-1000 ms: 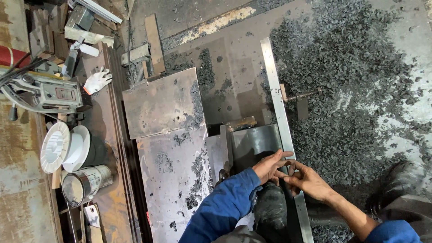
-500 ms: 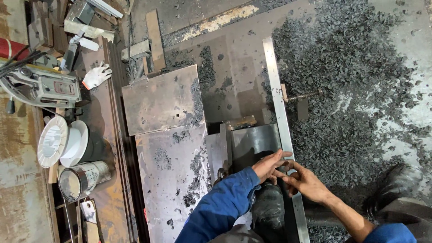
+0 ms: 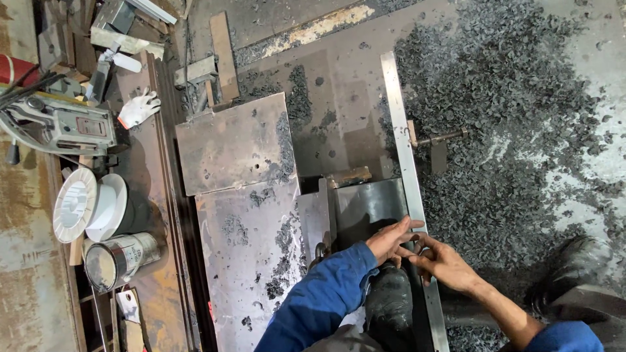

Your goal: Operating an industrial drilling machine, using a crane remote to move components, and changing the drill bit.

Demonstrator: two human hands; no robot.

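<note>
A long flat steel bar (image 3: 404, 150) lies on the workshop floor, running from the top centre down to the bottom right. My left hand (image 3: 389, 239), in a blue sleeve, rests with spread fingers on the bar's near part, over a dark metal block (image 3: 365, 205). My right hand (image 3: 443, 262) meets it from the right, fingertips pinching at the bar's edge right beside the left fingers. Whether a small item sits between the fingers is hidden. A black shoe (image 3: 389, 306) stands just below the hands.
Two steel plates (image 3: 235, 140) lie left of the block. Dark metal shavings (image 3: 515, 98) cover the floor on the right. At far left are a drilling machine (image 3: 62, 124), a white glove (image 3: 138, 107), a white wire spool (image 3: 88, 205) and a tin can (image 3: 117, 259).
The view has shifted slightly. Both hands stay on the bar at the same spot; the fingers have moved only a little.
</note>
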